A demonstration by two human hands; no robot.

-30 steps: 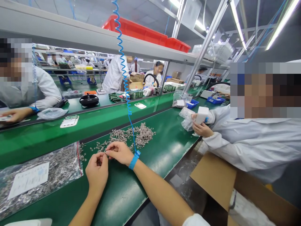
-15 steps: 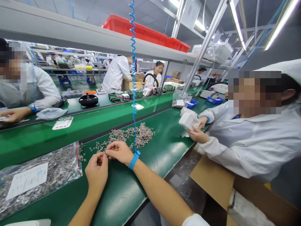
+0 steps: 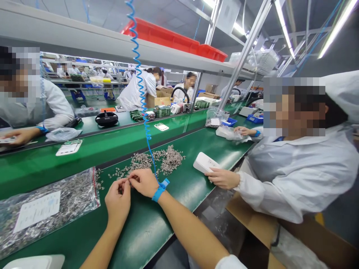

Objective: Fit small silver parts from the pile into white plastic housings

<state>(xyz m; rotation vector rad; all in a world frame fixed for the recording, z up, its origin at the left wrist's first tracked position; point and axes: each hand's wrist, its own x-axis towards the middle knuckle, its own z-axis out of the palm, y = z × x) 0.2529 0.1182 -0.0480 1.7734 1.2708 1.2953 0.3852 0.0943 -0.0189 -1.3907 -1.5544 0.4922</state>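
My left hand (image 3: 119,196) and my right hand (image 3: 144,182) meet fingertip to fingertip over the green bench (image 3: 146,228). Both are closed in a pinch, and whatever sits between the fingers is too small and hidden to name. Just beyond them spreads a loose pile of small metal parts (image 3: 171,160). A blue wrist strap (image 3: 160,189) circles my right wrist, its coiled blue cord (image 3: 140,80) rising in front of the shelf. To the left lies a clear zip bag (image 3: 75,198) full of similar metal pieces, with a white label (image 3: 37,211) on it.
On the right a co-worker's hand (image 3: 224,178) holds a white housing (image 3: 206,163) over the bench; the other hand touches a plastic bag (image 3: 234,133). Flat white pieces (image 3: 68,148) lie on the green belt (image 3: 112,144). An open cardboard box (image 3: 249,220) stands below right.
My hands stay pinched together, almost in place. The co-worker has brought the white housing nearer along the bench and parted their hands. The flat pieces on the belt have shifted left.
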